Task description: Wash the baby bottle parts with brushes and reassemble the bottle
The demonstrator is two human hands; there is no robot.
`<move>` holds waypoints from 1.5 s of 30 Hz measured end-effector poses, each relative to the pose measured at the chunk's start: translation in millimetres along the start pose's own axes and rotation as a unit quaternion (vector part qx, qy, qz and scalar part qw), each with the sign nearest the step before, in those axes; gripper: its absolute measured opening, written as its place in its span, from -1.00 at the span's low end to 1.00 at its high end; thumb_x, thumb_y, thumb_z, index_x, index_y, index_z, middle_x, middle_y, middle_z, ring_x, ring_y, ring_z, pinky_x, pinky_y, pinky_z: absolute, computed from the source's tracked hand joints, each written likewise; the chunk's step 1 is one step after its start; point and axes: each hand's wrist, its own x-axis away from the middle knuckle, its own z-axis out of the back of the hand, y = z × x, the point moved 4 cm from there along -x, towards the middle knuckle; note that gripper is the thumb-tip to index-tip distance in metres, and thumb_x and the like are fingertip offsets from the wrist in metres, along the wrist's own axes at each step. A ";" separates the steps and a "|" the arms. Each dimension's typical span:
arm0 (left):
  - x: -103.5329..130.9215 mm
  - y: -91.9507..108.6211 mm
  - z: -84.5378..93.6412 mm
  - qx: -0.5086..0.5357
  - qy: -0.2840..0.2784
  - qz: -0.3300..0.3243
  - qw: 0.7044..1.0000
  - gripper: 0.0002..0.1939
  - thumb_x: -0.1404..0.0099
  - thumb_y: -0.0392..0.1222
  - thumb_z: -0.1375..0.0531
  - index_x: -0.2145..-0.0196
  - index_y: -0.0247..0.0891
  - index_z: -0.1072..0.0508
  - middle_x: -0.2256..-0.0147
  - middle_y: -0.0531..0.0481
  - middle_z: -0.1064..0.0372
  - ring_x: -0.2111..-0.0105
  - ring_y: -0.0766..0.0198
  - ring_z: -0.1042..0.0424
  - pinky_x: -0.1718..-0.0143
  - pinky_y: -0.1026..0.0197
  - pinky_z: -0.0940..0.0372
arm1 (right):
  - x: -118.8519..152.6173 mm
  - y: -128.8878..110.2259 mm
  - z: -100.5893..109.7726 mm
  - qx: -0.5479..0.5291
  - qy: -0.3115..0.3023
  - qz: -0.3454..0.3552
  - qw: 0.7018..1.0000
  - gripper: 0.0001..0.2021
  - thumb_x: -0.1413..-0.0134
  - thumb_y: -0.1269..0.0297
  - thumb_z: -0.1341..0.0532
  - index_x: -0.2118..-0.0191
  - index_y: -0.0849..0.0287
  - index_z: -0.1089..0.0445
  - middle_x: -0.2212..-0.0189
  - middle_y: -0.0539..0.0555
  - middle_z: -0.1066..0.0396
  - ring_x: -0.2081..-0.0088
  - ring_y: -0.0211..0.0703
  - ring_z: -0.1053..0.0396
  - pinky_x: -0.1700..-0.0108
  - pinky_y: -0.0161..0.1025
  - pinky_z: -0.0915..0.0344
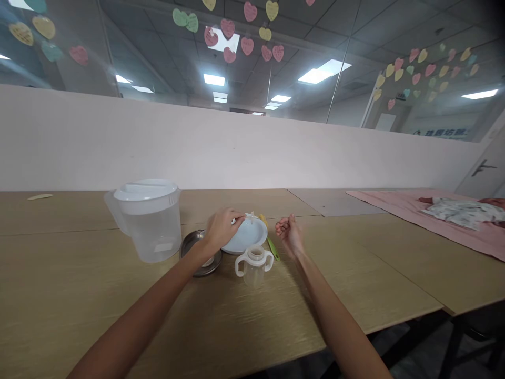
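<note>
"How are the hands set?"
"Apart. The left hand (225, 227) has its fingertips bunched over the bowl (245, 237), near a white piece (251, 215); I can't tell whether either hand grips anything. The right hand (290, 235) curls beside the spoon (273, 249)."
"Why's the cup (254, 271) in front?"
"Probably for easy reach. It's uncapped; the pitcher's (153, 231) covered, the metal dish (186, 247) holds something pale."

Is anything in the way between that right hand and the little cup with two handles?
Yes, something slim: from the head camera, a green handle lies between the right hand and the two-handled cup. Nothing else visible stands between them.
</note>
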 end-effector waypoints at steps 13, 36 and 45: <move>0.7 0.7 -1.3 -0.018 -0.005 -0.005 1.000 -0.70 -0.30 -0.11 0.01 0.19 -0.07 -0.51 0.32 0.00 -0.42 0.28 0.25 -0.35 0.35 0.29 -0.16 | 0.6 -1.2 -2.0 -0.018 -0.002 -0.003 1.000 -0.61 -0.07 -0.01 -0.12 0.55 0.21 -0.36 0.64 0.03 -0.39 0.61 -0.34 -0.28 0.55 -0.40 -0.22; 0.0 -0.8 0.8 -0.025 -0.005 0.002 1.000 -0.70 -0.30 -0.11 0.00 0.20 -0.09 -0.52 0.32 -0.01 -0.43 0.29 0.23 -0.34 0.37 0.28 -0.16 | -0.7 -0.1 -1.4 -0.017 -0.009 -0.005 1.000 -0.60 -0.08 0.00 -0.12 0.57 0.23 -0.36 0.66 0.04 -0.37 0.63 -0.35 -0.27 0.58 -0.43 -0.22; -0.4 -1.6 0.0 -0.018 -0.009 -0.003 1.000 -0.70 -0.30 -0.10 -0.01 0.19 -0.09 -0.51 0.31 -0.01 -0.43 0.31 0.25 -0.35 0.37 0.28 -0.16 | -0.4 -0.8 -1.5 -0.015 -0.011 -0.003 1.000 -0.60 -0.09 0.00 -0.11 0.56 0.23 -0.37 0.65 0.04 -0.38 0.62 -0.35 -0.27 0.57 -0.43 -0.23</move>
